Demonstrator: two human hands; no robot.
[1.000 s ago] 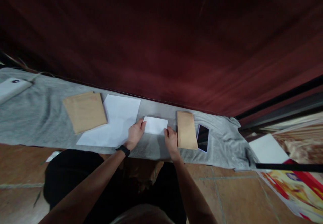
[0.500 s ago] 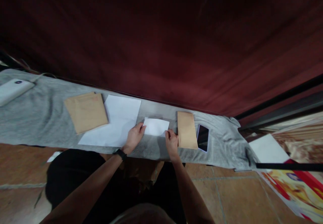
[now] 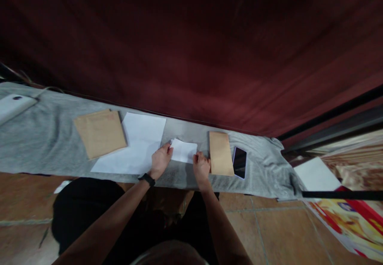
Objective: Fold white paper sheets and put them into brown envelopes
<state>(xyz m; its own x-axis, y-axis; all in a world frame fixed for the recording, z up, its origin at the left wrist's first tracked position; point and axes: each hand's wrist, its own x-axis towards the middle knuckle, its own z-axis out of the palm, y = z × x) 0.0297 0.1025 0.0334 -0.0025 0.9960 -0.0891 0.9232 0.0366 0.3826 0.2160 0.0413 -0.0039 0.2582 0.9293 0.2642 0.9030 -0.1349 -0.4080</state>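
Between my two hands is a folded sheet of white paper (image 3: 183,151), low over the grey cloth (image 3: 179,127). My left hand (image 3: 161,159) pinches its left edge between thumb and fingers, and a dark watch (image 3: 147,178) sits on that wrist. Closed at the paper's lower right corner is my right hand (image 3: 201,168), its fingers curled on the edge. Larger white sheets (image 3: 140,137) lie flat to the left of my left hand. Just right of my right hand rests a brown envelope (image 3: 220,153).
More brown envelopes (image 3: 103,135) are stacked at the left, overlapping the white sheets. A phone (image 3: 239,162) lies right of the single envelope. At the far left is a white device (image 3: 14,106) with a cable. A dark red surface (image 3: 191,57) rises behind the cloth.
The folded paper's right side has moved left and now looks narrower. My right hand has shifted slightly left with it, while my left hand stays at the left edge.
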